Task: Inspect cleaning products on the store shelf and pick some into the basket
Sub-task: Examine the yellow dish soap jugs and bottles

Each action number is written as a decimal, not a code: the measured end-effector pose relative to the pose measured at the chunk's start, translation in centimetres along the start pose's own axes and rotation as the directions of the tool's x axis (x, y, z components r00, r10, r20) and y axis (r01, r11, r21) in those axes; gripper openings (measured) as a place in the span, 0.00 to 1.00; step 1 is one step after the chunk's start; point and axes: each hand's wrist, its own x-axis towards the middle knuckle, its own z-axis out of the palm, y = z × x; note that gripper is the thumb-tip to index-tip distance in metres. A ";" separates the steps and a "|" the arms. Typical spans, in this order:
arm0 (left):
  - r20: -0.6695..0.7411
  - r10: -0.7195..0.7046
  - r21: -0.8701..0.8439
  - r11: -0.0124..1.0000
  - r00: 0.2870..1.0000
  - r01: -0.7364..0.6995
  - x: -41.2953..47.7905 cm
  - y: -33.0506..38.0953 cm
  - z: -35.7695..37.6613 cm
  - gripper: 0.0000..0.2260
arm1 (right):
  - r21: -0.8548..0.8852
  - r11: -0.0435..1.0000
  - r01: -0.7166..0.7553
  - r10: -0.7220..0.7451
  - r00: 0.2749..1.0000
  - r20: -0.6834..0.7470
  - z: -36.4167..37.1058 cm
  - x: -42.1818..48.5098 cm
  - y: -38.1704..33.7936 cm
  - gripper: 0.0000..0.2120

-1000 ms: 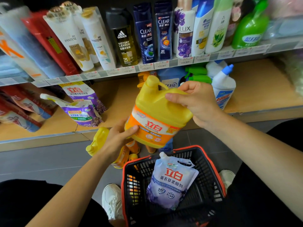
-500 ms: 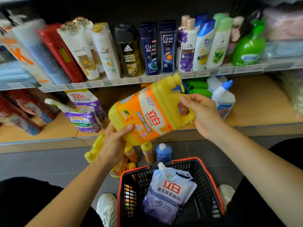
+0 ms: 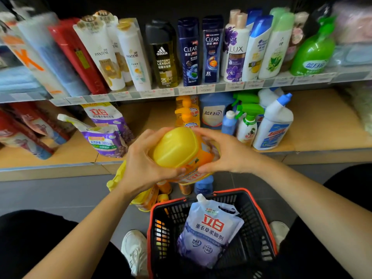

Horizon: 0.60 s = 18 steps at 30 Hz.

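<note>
I count two hands, my left hand (image 3: 141, 168) and my right hand (image 3: 227, 156), both gripping one yellow jug (image 3: 175, 148), and one basket (image 3: 253, 222) with one white-and-purple pouch (image 3: 209, 232) in it. The upper shelf (image 3: 141, 94) has three white Pantene bottles (image 3: 102, 55) (image 3: 133, 57) (image 3: 109, 23), one black adidas bottle (image 3: 163, 57), two dark-blue Clear bottles (image 3: 190, 53) (image 3: 212, 49) and one green pump bottle (image 3: 312, 55). The lower shelf (image 3: 322, 121) has two purple pouches (image 3: 104, 115) (image 3: 104, 141), two orange pump bottles (image 3: 189, 101) (image 3: 187, 117), one blue jug (image 3: 211, 111) and one white bottle with a blue cap (image 3: 273, 125), and there are two white shoes (image 3: 134, 252) (image 3: 279, 228).
</note>
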 end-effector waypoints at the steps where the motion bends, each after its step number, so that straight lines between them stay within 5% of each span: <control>1: 0.039 0.020 -0.017 1.000 0.999 -0.019 -0.2 0.3 0.2 0.39 | -0.007 1.000 0.014 -0.014 0.999 0.030 0.3 0.1 0.0 0.44; 9: 0.206 -0.057 -0.170 0.981 0.977 0.093 -0.4 1.6 0.2 0.32 | -0.033 0.998 0.055 -0.055 0.998 -0.012 1.0 -1.1 -0.1 0.35; 18: 0.089 -0.029 -0.155 0.987 0.996 0.042 -0.6 2.1 1.2 0.24 | -0.258 0.965 0.049 -0.096 0.981 -0.171 2.4 -0.9 -1.1 0.40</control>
